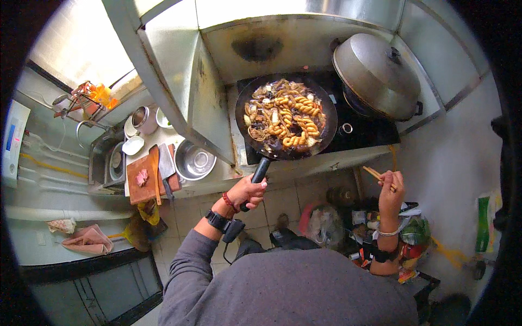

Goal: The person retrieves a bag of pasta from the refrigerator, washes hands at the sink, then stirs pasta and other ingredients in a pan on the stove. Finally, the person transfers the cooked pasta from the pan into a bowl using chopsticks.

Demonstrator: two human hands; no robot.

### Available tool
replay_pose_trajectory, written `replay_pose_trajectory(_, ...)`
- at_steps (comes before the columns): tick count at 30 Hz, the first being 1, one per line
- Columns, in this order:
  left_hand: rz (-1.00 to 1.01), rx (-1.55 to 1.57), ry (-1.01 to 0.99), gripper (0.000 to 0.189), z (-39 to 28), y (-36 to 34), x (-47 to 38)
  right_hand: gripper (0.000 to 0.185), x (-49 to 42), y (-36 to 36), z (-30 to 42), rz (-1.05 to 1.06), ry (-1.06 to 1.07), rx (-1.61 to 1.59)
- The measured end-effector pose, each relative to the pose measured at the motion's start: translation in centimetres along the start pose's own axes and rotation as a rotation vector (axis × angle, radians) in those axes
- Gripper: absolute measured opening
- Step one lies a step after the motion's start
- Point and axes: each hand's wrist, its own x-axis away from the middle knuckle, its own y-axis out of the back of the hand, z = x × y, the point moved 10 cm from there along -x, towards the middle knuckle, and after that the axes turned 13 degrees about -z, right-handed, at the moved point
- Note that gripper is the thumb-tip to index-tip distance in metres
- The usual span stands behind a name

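My left hand is closed around the black handle of a dark wok. The wok sits on a black glass-topped stove. Twisted golden dough pieces, pale chunks and brown strands lie in dark liquid inside it. To the right, my right hand grips a pair of wooden chopsticks. They point up and left, apart from the wok, beyond the stove's front edge.
A large lidded metal pot occupies the stove's right side. On the left counter, a wooden cutting board bears pink meat, a wooden spatula and a cleaver. A steel basin stands beside it. A metal frame rises left of the stove.
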Motion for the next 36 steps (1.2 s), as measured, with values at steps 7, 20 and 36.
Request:
replay_pose_trajectory(7, 0.034, 0.116, 0.076, 0.022, -0.9, 0.7, -0.7, 0.018, -6.2, -1.2, 0.0, -0.093, 0.108, -0.018)
replay_pose_trajectory(20, -0.12, 0.265, 0.156, 0.025, -2.1, -1.9, -0.7, 0.016, -16.2, -11.8, -2.4, 0.062, 0.118, -0.054)
replay_pose_trajectory(36, -0.532, 0.422, -0.16, 0.019, -5.2, -2.4, -3.8, 0.017, -19.0, -31.3, 2.0, 0.562, 0.03, -0.728)
